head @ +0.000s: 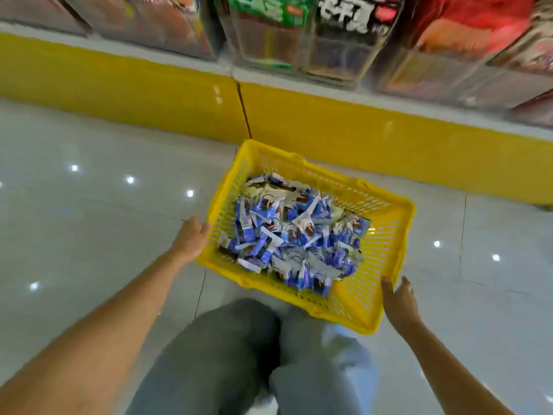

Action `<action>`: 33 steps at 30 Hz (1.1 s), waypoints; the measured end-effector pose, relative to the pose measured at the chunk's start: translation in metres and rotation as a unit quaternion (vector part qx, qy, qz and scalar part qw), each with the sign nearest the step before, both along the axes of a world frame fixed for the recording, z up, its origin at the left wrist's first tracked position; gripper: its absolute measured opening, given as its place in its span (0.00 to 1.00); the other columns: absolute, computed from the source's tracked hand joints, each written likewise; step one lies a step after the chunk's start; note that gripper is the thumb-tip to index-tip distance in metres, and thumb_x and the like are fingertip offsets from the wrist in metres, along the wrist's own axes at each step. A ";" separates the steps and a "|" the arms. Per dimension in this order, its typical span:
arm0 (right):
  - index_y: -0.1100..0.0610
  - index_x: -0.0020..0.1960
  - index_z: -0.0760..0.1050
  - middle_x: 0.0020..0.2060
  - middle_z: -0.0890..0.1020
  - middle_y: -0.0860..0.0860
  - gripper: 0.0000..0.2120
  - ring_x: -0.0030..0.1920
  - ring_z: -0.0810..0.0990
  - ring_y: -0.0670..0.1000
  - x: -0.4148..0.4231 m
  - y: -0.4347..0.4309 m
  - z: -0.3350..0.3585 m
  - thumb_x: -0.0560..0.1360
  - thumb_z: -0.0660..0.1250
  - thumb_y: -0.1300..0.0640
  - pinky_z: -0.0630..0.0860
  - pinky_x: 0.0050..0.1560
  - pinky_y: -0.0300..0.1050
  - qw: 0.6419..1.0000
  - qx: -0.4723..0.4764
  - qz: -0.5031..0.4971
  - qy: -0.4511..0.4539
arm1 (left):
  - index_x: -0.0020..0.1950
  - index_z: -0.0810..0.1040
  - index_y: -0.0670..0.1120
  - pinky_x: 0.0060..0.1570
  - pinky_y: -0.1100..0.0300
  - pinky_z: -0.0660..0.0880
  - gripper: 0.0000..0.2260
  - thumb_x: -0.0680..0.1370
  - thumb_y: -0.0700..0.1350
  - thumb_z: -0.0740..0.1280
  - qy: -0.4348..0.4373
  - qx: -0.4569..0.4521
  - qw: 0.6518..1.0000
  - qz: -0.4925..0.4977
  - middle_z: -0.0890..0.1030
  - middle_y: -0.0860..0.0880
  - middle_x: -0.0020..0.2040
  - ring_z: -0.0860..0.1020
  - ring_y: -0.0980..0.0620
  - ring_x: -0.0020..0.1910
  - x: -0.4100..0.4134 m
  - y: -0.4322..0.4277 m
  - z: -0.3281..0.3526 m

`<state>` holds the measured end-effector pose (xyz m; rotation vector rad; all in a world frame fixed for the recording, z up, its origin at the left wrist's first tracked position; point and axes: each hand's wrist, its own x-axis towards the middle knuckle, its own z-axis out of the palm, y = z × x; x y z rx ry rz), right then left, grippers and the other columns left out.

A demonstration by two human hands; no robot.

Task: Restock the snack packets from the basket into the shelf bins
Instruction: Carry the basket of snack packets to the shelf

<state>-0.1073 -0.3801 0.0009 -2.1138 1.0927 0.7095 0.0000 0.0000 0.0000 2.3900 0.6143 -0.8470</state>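
Two hands flanked a yellow basket (389,206) that sat on the glossy tiled floor (89,190), just right of the view's centre. The left hand (191,238) lay at the basket's 9 o'clock side, open and pressed against the outer wall with the thumb touching the rim, gripping nothing. The right hand (399,301) was at the basket's 4 o'clock corner, fingers straight and spread from the thumb, fingertips at the wall, holding nothing. Blue and white snack packets (293,235) were heaped loosely inside the basket. At 12 o'clock, clear shelf bins (344,40) with blurred, colourful packs stood above a yellow plinth (119,85). At 6 o'clock, the person's legs in grey trousers (239,354) showed.
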 end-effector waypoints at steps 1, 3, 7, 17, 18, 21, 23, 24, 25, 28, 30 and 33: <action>0.72 0.70 0.59 0.65 0.67 0.70 0.25 0.66 0.68 0.66 0.002 0.001 -0.014 0.80 0.58 0.56 0.64 0.62 0.55 1.000 0.005 -0.025 -0.008 | 0.63 0.69 0.31 0.60 0.50 0.64 0.17 0.82 0.44 0.56 0.008 -0.007 1.000 0.014 0.72 0.31 0.63 0.70 0.36 0.63 0.002 -0.001 -0.014; 0.73 0.61 0.67 0.55 0.74 0.66 0.19 0.54 0.74 0.61 0.005 -0.003 -0.038 0.81 0.57 0.57 0.68 0.49 0.50 0.996 0.020 -0.083 -0.023 | 0.64 0.70 0.34 0.62 0.48 0.67 0.17 0.82 0.46 0.57 0.008 -0.032 0.998 0.053 0.73 0.33 0.62 0.72 0.37 0.62 0.007 -0.002 -0.036; 0.63 0.44 0.71 0.40 0.73 0.58 0.16 0.44 0.71 0.54 0.009 -0.011 -0.053 0.82 0.54 0.52 0.68 0.39 0.45 0.983 0.059 -0.174 -0.028 | 0.56 0.77 0.39 0.55 0.49 0.73 0.16 0.80 0.51 0.60 -0.002 -0.099 0.986 0.136 0.79 0.39 0.50 0.78 0.40 0.52 0.013 -0.006 -0.050; 0.70 0.61 0.72 0.55 0.77 0.64 0.33 0.52 0.76 0.61 0.033 -0.005 0.036 0.78 0.54 0.39 0.70 0.49 0.51 0.987 0.020 -0.159 0.026 | 0.63 0.73 0.38 0.62 0.51 0.65 0.30 0.79 0.62 0.50 0.094 -0.007 0.990 0.101 0.73 0.36 0.64 0.70 0.37 0.65 -0.022 0.035 0.022; 0.71 0.60 0.73 0.56 0.77 0.66 0.34 0.54 0.76 0.63 0.034 0.001 0.051 0.78 0.53 0.39 0.70 0.51 0.52 0.991 0.004 -0.133 0.033 | 0.68 0.69 0.38 0.65 0.51 0.63 0.31 0.79 0.62 0.49 0.100 0.000 0.989 0.110 0.69 0.37 0.68 0.67 0.38 0.67 -0.033 0.042 0.035; 0.69 0.59 0.75 0.57 0.76 0.70 0.34 0.58 0.74 0.66 0.036 0.024 0.104 0.80 0.47 0.40 0.68 0.58 0.55 0.996 -0.050 -0.026 0.070 | 0.69 0.68 0.39 0.65 0.50 0.63 0.32 0.79 0.62 0.48 0.116 0.017 0.982 0.151 0.69 0.36 0.69 0.67 0.37 0.67 -0.066 0.069 0.075; 0.67 0.52 0.77 0.54 0.77 0.69 0.35 0.54 0.76 0.65 0.037 0.039 0.138 0.79 0.45 0.39 0.68 0.52 0.52 0.994 -0.077 0.030 0.073 | 0.67 0.71 0.39 0.63 0.49 0.65 0.32 0.79 0.63 0.48 0.119 0.025 0.974 0.191 0.72 0.35 0.66 0.70 0.36 0.65 -0.088 0.087 0.107; 0.65 0.48 0.77 0.51 0.78 0.68 0.34 0.51 0.76 0.63 0.038 0.046 0.155 0.79 0.45 0.37 0.66 0.49 0.50 0.994 -0.079 0.045 0.066 | 0.66 0.72 0.38 0.62 0.49 0.66 0.33 0.79 0.63 0.48 0.115 0.027 0.970 0.212 0.73 0.34 0.64 0.70 0.36 0.64 -0.099 0.096 0.124; 0.62 0.45 0.76 0.49 0.79 0.66 0.33 0.47 0.75 0.62 0.041 0.055 0.172 0.78 0.46 0.36 0.65 0.47 0.49 0.994 -0.080 0.059 0.054 | 0.64 0.74 0.37 0.61 0.49 0.66 0.33 0.78 0.63 0.48 0.107 0.026 0.966 0.232 0.74 0.33 0.63 0.72 0.35 0.62 -0.109 0.106 0.140; 0.61 0.41 0.75 0.43 0.79 0.63 0.33 0.40 0.74 0.58 0.063 0.087 0.219 0.76 0.47 0.33 0.67 0.44 0.48 0.990 -0.081 0.112 0.023 | 0.45 0.79 0.39 0.55 0.49 0.68 0.30 0.79 0.62 0.49 0.064 0.017 0.958 0.278 0.77 0.31 0.55 0.75 0.35 0.57 -0.130 0.132 0.192; 0.61 0.40 0.76 0.41 0.78 0.61 0.34 0.38 0.73 0.57 0.083 0.116 0.248 0.76 0.47 0.32 0.69 0.42 0.47 0.984 -0.079 0.158 0.007 | 0.33 0.70 0.46 0.49 0.50 0.68 0.25 0.80 0.60 0.49 0.031 0.017 0.954 0.298 0.77 0.33 0.46 0.76 0.36 0.51 -0.139 0.152 0.222; 0.63 0.44 0.77 0.46 0.79 0.65 0.36 0.41 0.73 0.58 0.114 0.166 0.287 0.76 0.46 0.33 0.67 0.42 0.48 0.972 -0.069 0.219 -0.041 | 0.31 0.69 0.42 0.42 0.52 0.66 0.28 0.80 0.61 0.48 -0.013 0.018 0.934 0.356 0.74 0.38 0.36 0.73 0.41 0.40 -0.150 0.186 0.261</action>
